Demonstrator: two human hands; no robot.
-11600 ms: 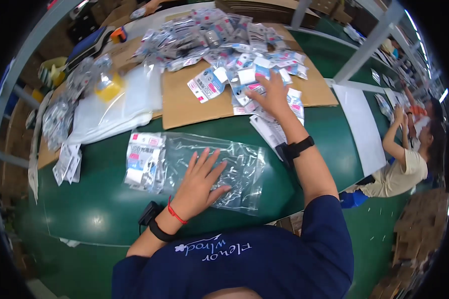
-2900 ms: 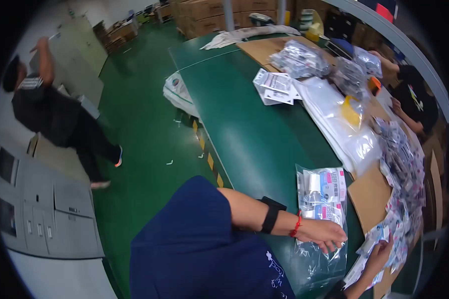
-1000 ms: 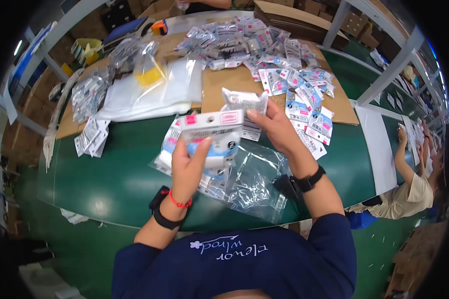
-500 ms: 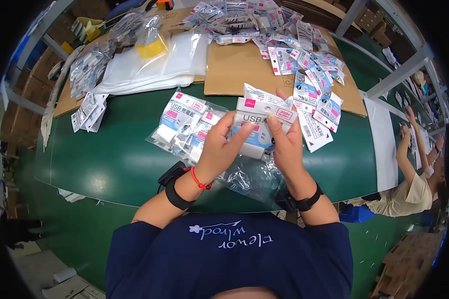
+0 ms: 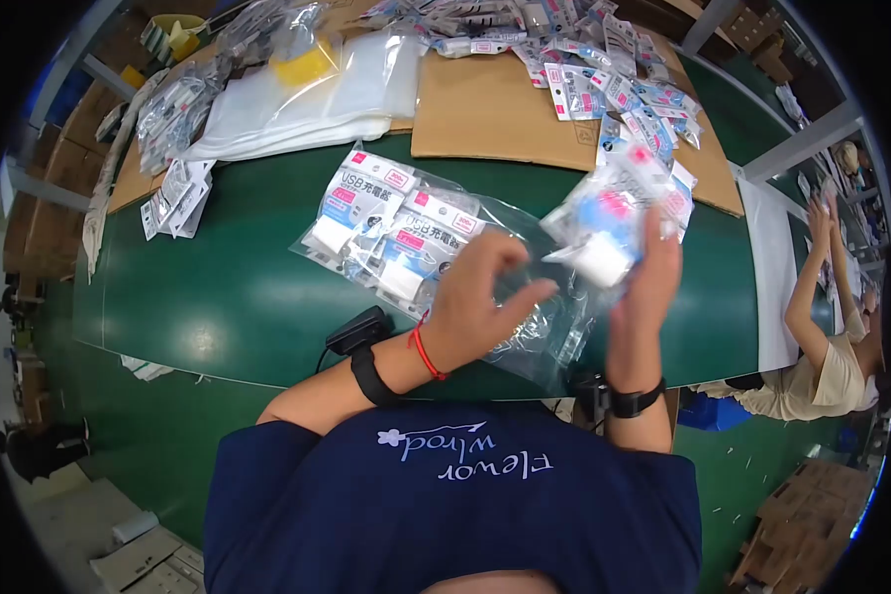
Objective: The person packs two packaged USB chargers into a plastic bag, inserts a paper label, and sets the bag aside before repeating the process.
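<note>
My right hand is raised above the green table and grips a blurred stack of small white, pink and blue packets. My left hand hovers just left of it with fingers curled and apart, over a clear plastic bag lying on the table. That bag holds several of the same charger packets at its left end. Its right end looks crumpled under my hands.
A cardboard sheet at the back carries many loose packets. White plastic bags and more packet bundles lie at the back left. Another person works at the table's right end. Cartons stand around.
Both hands held the packet stack together half a second ago. Now my right hand alone lifts it to the right, and my left hand has come off it.
</note>
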